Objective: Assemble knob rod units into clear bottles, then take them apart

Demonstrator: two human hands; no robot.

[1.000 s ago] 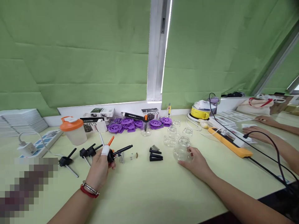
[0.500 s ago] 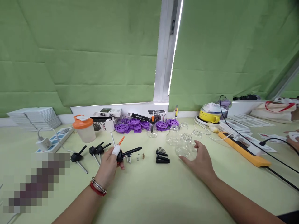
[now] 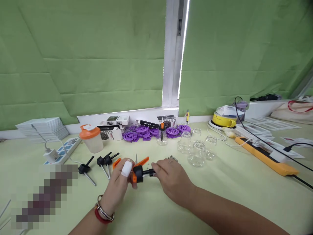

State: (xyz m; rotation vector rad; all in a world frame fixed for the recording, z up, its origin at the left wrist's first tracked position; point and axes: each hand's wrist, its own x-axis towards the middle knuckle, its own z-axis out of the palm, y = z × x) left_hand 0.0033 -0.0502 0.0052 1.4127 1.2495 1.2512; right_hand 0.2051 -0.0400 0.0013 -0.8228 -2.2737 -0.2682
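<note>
Held in the middle is a black-and-orange cap with a stem (image 3: pixel 139 174), lying roughly sideways. My left hand (image 3: pixel 118 179), its thumb wrapped in white, is closed round the orange end. My right hand (image 3: pixel 173 181) pinches the dark stem's far end. Small springs (image 3: pixel 174 159) lie just behind the right hand, which hides the black tubes there. To its right stand several clear glass jars (image 3: pixel 196 157). Left of my left hand are black caps with metal rods (image 3: pixel 84 168). Farther back, a glass jar with an orange-topped insert (image 3: pixel 162 137) stands upright.
Purple wheel-shaped parts (image 3: pixel 141 132) and printed boxes (image 3: pixel 111 133) line the wall. An orange-lidded cup (image 3: pixel 91 140) and a white power strip (image 3: pixel 67 150) are at left. At right lie an orange power strip (image 3: pixel 266 156), cables and a yellow container (image 3: pixel 223 120).
My right hand has left the glass jars and moved left onto the stem. My left hand has shifted slightly right and turned the cap, so more orange shows. The view has shifted a little.
</note>
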